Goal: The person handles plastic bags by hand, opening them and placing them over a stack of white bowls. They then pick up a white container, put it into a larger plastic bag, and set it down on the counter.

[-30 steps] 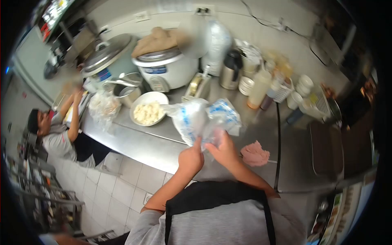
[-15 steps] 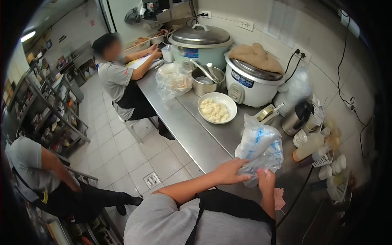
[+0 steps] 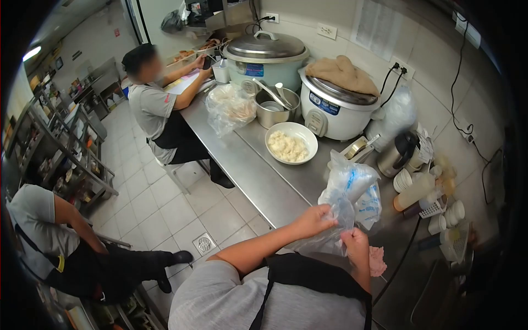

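Note:
A thin clear plastic bag [image 3: 329, 242] stretches between my two hands over the near part of the steel table. My left hand [image 3: 317, 221] grips its upper left side, fingers closed. On the lower right, my right hand [image 3: 355, 243] pinches the same bag with the thumb up. Just beyond my fingers lies a plastic pack with blue print [image 3: 352, 184], partly covered by the clear film. Farther off stands a white bowl [image 3: 313, 149] with pale, mashed-looking food [image 3: 287, 146]. A pink piece [image 3: 377, 262] lies beside my right wrist.
Two large rice cookers [image 3: 264, 52] line the wall, the nearer one [image 3: 341, 118] topped by a brown cloth. A steel pot [image 3: 275, 115] holds white-handled utensils. A bagged bundle [image 3: 231, 107], a thermal jug [image 3: 397, 154] and bottles [image 3: 413, 192] surround the work area. One co-worker [image 3: 157, 110] sits at the table holding a phone.
My hands have drawn the clear bag out toward me, away from the printed pack. My left hand has closed on the film. The seated co-worker now holds up a phone.

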`<control>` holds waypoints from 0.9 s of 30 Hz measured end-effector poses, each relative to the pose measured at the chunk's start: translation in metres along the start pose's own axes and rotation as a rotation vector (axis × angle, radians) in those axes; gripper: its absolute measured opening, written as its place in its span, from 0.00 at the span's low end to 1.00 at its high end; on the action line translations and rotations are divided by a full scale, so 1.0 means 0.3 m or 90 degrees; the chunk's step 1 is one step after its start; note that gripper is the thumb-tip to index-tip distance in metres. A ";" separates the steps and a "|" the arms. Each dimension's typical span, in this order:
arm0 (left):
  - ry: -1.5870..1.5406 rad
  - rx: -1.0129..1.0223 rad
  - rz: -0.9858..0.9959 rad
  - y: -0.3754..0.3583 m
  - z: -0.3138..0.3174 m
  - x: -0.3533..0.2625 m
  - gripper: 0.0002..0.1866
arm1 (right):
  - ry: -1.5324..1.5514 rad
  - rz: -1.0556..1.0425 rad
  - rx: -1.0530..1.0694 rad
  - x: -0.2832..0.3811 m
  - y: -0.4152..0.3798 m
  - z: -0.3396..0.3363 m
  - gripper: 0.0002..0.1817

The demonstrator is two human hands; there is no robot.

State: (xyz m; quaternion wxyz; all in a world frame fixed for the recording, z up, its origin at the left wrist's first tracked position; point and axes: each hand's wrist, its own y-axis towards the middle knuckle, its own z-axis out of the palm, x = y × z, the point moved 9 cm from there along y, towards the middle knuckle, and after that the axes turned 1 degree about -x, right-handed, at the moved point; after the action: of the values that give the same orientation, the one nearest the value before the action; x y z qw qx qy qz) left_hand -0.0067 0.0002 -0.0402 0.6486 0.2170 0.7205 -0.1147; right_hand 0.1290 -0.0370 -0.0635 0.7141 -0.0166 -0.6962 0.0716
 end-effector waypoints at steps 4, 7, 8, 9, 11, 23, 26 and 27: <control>0.291 -0.322 0.243 -0.082 -0.124 -0.246 0.19 | -0.065 -0.133 -0.100 -0.018 0.015 -0.078 0.12; 0.303 -0.204 0.246 -0.092 -0.051 -0.264 0.18 | -0.310 -0.323 -0.179 0.127 -0.023 0.013 0.13; 0.263 -0.131 0.170 -0.083 -0.008 -0.221 0.17 | -0.322 -0.351 -0.149 0.138 -0.029 0.070 0.12; 0.220 -0.053 0.094 -0.076 0.043 -0.175 0.16 | -0.337 -0.376 -0.125 0.142 -0.036 0.122 0.11; 0.040 -0.008 0.051 -0.048 0.064 -0.061 0.13 | -0.214 -0.272 -0.053 0.095 -0.020 0.110 0.09; -0.576 -0.026 -0.095 0.022 -0.050 -0.127 0.10 | -0.406 -0.725 -0.245 0.581 -0.129 0.118 0.08; -0.649 -0.028 -0.051 0.023 -0.072 -0.208 0.11 | -0.433 -0.635 -0.067 0.465 -0.066 0.174 0.07; -0.624 -0.065 0.008 0.037 -0.131 -0.246 0.11 | -0.455 -0.567 -0.008 0.410 -0.025 0.182 0.07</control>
State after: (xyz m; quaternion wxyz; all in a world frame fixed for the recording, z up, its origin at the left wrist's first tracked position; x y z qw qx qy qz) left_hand -0.0316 0.0154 0.0389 0.9216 0.1099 0.3342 -0.1638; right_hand 0.0778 -0.0331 0.0611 0.3953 0.2993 -0.8347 -0.2395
